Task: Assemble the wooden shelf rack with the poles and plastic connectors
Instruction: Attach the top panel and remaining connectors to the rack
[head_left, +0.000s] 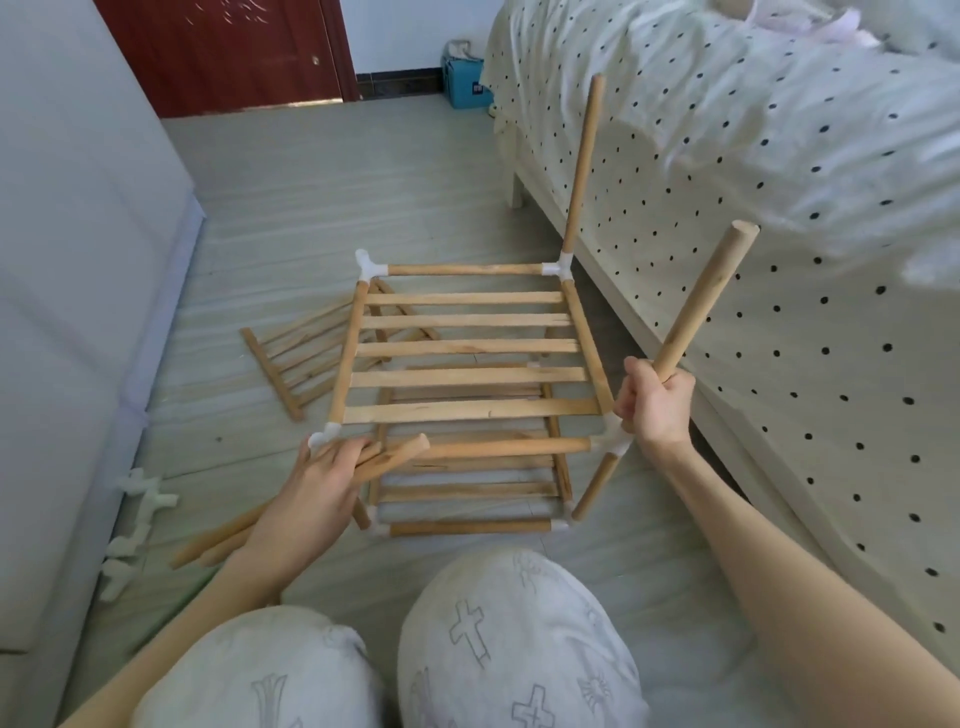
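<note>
Right hand (655, 402) grips an upright pole (701, 306) over the near-right connector (615, 441); left hand (324, 478) holds spare poles (384, 460). Next: seat it.

Polka-dot bed (727, 218) at right, red door (223, 52) beyond, blue box (462, 83) beside the bed

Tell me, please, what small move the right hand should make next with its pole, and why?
Probably push the pole down into the near-right connector: the right hand grips its lower end just above that connector, and only the far-right corner has an upright pole.
</note>
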